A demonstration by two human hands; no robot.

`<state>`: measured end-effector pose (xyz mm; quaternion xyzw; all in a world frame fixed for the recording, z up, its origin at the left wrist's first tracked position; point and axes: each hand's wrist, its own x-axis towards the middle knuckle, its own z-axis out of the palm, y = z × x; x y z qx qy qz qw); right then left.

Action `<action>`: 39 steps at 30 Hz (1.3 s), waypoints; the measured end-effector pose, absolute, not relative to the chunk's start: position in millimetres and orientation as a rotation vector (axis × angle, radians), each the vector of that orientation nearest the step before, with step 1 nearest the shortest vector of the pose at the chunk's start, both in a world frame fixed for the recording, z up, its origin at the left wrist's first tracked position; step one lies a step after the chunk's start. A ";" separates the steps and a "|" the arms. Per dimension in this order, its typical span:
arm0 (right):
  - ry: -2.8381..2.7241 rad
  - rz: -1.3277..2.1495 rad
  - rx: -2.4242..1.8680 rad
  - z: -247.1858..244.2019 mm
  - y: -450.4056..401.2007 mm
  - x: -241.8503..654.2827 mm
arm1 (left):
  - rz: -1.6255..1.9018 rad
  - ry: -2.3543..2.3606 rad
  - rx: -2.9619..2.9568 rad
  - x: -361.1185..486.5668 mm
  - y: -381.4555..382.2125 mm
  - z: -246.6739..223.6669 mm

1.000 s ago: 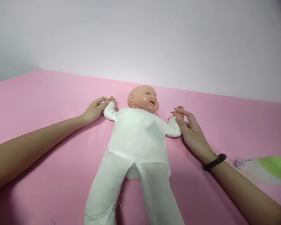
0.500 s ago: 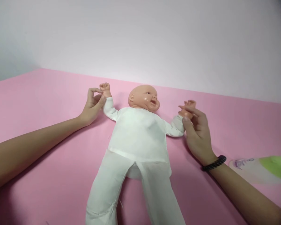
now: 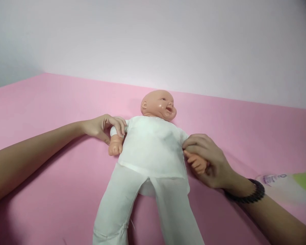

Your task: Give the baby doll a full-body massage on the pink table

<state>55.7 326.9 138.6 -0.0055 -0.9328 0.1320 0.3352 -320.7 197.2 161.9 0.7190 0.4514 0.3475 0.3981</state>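
A baby doll [image 3: 153, 146] with a bare plastic head and a white cloth body lies on its back, its face turned to the right. My left hand [image 3: 105, 127] is wrapped round the doll's arm on the left side, whose plastic hand [image 3: 115, 146] points down beside the torso. On the right side, my right hand [image 3: 210, 160] grips the doll's other arm, with the small plastic hand [image 3: 197, 162] showing beneath my fingers. Both doll arms are down close to the body. The lower legs run out of view at the bottom.
The doll rests on a pink surface [image 3: 53, 112] that meets a pale wall [image 3: 153, 41] behind. A white and green package [image 3: 290, 185], blurred, lies at the right edge beside my right forearm, which wears a black coiled band [image 3: 255, 192].
Both doll arms, raised beside the head before, have come down to the torso's sides. My hands moved down and inward with them. The doll's head has shifted slightly.
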 end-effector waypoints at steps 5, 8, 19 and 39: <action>-2.605 0.064 0.146 141.5 326.1 56.5 | 0.781 1.170 1.790 -316.1 194.4 174.3; -2.607 -0.008 0.196 143.0 328.3 57.8 | 0.748 1.146 1.821 -315.7 194.7 175.7; -1.979 0.503 -0.433 124.5 339.9 56.9 | 1.396 1.041 1.341 -326.0 208.1 142.2; -1.961 0.764 -1.256 121.8 358.5 48.6 | 1.411 1.826 1.417 -316.6 217.5 136.1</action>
